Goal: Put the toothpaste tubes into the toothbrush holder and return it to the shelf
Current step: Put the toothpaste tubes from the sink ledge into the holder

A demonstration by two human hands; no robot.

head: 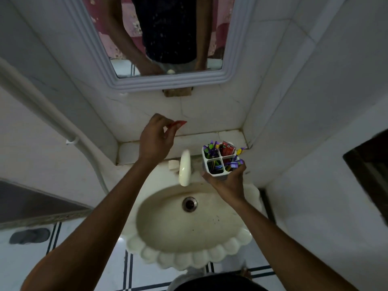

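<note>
Your left hand point(156, 136) pinches what looks like a red toothpaste tube point(178, 124), lying roughly level; toothbrush holder point(220, 160), clamped in your right hand point(227, 183), sits lower right.

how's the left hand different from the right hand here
The left hand is raised over the shelf, pinching a small red toothpaste tube in its fingertips. The right hand sits lower, over the sink, gripping the white toothbrush holder from below. Both are closed on something.
</note>
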